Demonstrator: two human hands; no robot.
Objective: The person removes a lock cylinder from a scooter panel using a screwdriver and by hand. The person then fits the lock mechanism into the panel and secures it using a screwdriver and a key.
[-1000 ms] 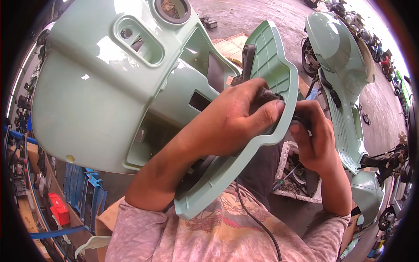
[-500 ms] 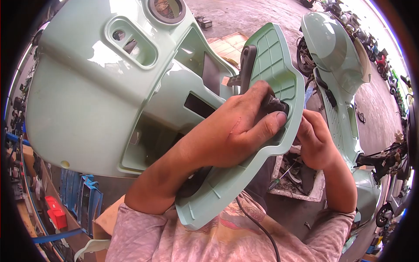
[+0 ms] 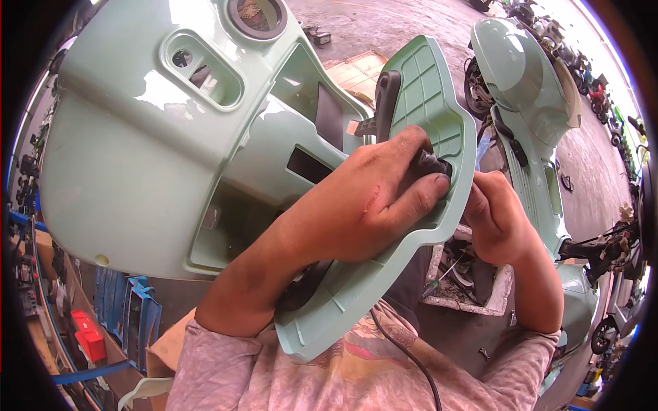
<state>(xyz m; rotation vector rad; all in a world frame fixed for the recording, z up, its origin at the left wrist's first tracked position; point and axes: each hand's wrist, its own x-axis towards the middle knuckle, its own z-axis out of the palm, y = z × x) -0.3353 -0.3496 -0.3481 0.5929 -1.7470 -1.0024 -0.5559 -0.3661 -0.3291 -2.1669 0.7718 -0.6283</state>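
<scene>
A pale green plastic panel (image 3: 428, 75) with a ribbed inner side is tilted in front of my chest. My left hand (image 3: 387, 198) reaches over its inner side, thumb and fingers closed around a small black part (image 3: 432, 163) pressed against the panel. Much of that part is covered by the fingers. On the panel's other side, my right hand (image 3: 497, 219) is closed near the edge, level with the black part. Whatever its fingers hold is hidden. A black arm-shaped piece (image 3: 387, 103) sticks out from the panel's ribbed side.
To the left stands a large pale green scooter body shell (image 3: 123, 164). A similar green scooter (image 3: 534, 96) is at the right. Below my right hand lies a worn white tray (image 3: 500, 294) with a screwdriver and loose parts. A red bin (image 3: 88, 334) sits lower left.
My right hand has turned slightly beside the panel edge. My left hand and the black part keep their place on the panel.
</scene>
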